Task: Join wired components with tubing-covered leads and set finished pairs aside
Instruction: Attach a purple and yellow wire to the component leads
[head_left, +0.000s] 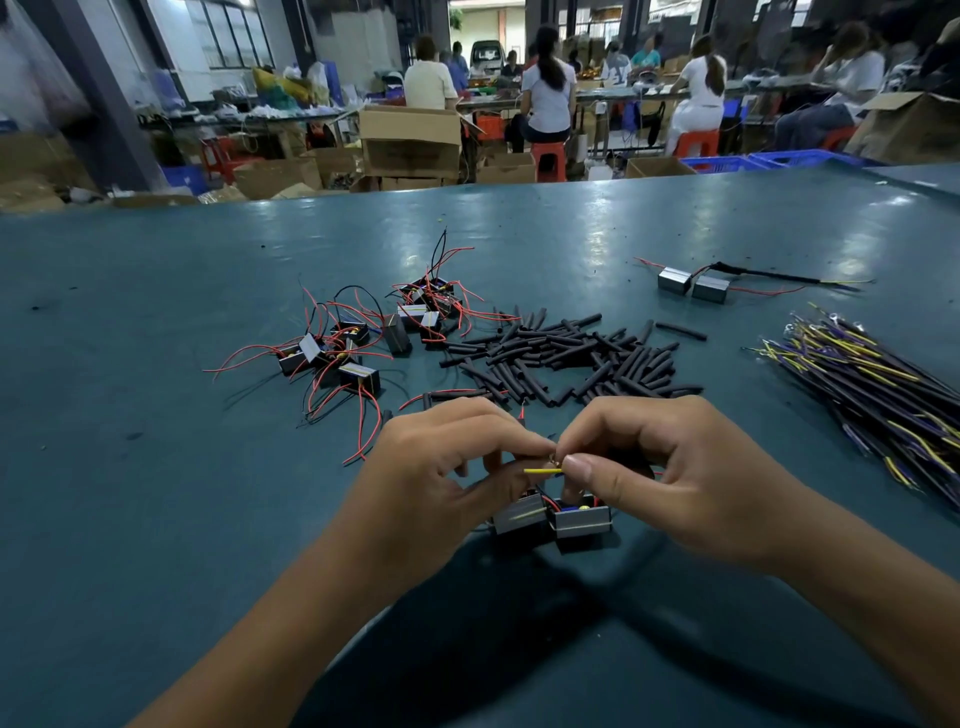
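While both hands meet over the near table edge, left hand (447, 467) and right hand (660, 467) each pinch a thin yellow lead (543, 471) between fingertips. Directly beneath them sit two grey boxy components (553, 519), touching, on the glossy teal table (156, 519). Matte black tubing pieces (566, 358) lie heaped just beyond the hands. Loose red-wired components (363, 343) far left; finished pair (693, 285) far right; bundle of purple-yellow leads (872, 384) right.
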